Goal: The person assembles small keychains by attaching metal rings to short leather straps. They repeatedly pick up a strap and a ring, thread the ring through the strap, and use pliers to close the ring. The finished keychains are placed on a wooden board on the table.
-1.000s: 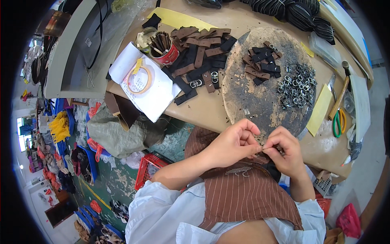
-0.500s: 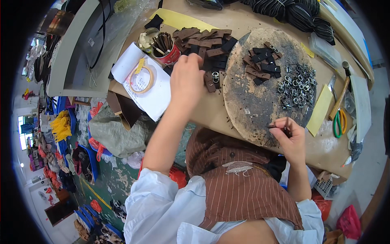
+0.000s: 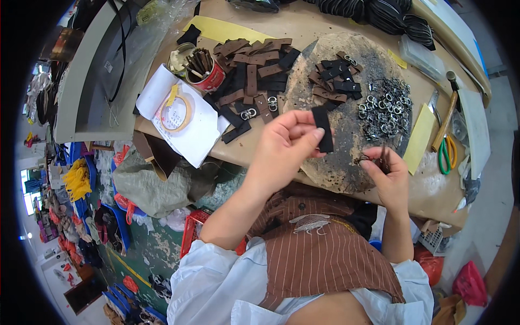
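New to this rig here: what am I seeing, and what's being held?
No machine here: a person works bare-handed; every picture comes from a fisheye camera on their head, so straight edges bend. The left hand holds up a black strap piece; the right hand holds something dark, too small to identify. On the table, a round worn board carries metal fittings and short straps. Left of it lie brown and black straps, a notepad with a tan ring, and a red can; right, a hammer and scissors.

A light-blue shirt (image 3: 230, 273) shows around a brown apron (image 3: 325, 265) with thin pale stripes.
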A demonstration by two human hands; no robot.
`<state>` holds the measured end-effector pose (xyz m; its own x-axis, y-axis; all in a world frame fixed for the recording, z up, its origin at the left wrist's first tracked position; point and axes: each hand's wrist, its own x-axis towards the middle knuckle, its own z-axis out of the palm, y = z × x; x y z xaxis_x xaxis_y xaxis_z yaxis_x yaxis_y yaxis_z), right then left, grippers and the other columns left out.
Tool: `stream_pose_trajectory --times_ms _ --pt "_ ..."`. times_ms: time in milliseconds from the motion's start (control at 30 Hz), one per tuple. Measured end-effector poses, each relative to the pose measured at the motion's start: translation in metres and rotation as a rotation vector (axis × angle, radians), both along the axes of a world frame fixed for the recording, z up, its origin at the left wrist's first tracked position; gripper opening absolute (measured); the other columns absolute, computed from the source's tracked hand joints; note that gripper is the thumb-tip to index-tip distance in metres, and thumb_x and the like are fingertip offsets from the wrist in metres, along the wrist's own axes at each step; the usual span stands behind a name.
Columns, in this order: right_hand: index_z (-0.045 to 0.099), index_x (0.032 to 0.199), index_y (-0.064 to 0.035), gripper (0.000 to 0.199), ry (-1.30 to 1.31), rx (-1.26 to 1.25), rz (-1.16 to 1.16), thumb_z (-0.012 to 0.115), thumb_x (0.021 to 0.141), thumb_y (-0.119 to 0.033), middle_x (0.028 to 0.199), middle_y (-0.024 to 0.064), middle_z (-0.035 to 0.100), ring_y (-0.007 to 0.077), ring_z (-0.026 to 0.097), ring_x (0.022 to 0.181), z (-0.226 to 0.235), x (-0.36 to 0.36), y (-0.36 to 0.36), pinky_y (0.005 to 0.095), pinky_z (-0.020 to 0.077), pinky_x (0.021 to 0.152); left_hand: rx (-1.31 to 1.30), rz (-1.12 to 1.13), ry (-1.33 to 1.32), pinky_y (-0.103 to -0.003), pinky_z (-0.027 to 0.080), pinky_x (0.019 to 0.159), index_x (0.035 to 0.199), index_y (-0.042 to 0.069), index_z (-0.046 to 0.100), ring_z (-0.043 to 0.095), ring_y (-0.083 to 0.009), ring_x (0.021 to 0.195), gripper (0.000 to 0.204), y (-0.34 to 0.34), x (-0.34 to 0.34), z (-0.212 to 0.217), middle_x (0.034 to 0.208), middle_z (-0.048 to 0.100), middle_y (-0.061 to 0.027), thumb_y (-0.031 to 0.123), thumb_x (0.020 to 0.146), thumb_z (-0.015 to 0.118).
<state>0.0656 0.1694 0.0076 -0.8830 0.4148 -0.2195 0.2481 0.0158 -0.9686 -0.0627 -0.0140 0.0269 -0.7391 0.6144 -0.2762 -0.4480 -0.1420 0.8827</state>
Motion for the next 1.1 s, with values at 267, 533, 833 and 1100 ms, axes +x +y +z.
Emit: stream_pose_trajectory --times_ms 267,533,833,1100 --pt "0.058 0.086 -0.0009 0.025 0.487 -0.117 0.195 0.067 0.067 0.012 0.085 0.0113 0.061 0.0140 0.059 0.075 0.033 0.000 -0.011 0.0223 0.0441 0.063 0.049 -0.059 0.082 -0.025 0.050 0.078 0.115 -0.005 0.049 0.061 -0.0129 0.089 0.029 0.015 0.035 0.011 0.103 0.062 -0.0126 0.000 0.087 0.052" --pt "0.059 0.083 -0.0011 0.020 0.507 -0.113 0.169 0.067 0.069 0.011 0.085 0.0097 0.060 0.0136 0.058 0.076 0.020 -0.004 -0.010 0.0227 0.0458 0.065 0.051 -0.084 0.095 -0.024 0.049 0.079 0.117 -0.006 0.048 0.060 -0.0122 0.091 0.030 0.013 0.043 0.017 0.102 0.062 -0.0120 0.000 0.087 0.052" --pt "0.060 0.084 -0.0006 0.017 0.400 -0.020 0.160 0.067 0.071 0.009 0.085 0.0083 0.060 0.0105 0.057 0.074 0.025 -0.001 -0.009 0.0211 0.0446 0.063 -0.002 -0.090 0.178 -0.022 0.048 0.079 0.117 -0.005 0.048 0.059 -0.0115 0.092 0.031 0.015 0.048 0.015 0.101 0.063 -0.0114 -0.001 0.087 0.053" --pt "0.059 0.084 0.0014 0.015 0.368 -0.145 0.222 0.066 0.072 0.008 0.086 0.0090 0.059 0.0115 0.058 0.076 0.028 -0.002 -0.010 0.0214 0.0458 0.065 0.008 -0.111 0.019 -0.025 0.051 0.075 0.118 -0.005 0.048 0.062 -0.0127 0.086 0.032 0.012 0.041 0.003 0.098 0.064 -0.0127 0.002 0.087 0.053"
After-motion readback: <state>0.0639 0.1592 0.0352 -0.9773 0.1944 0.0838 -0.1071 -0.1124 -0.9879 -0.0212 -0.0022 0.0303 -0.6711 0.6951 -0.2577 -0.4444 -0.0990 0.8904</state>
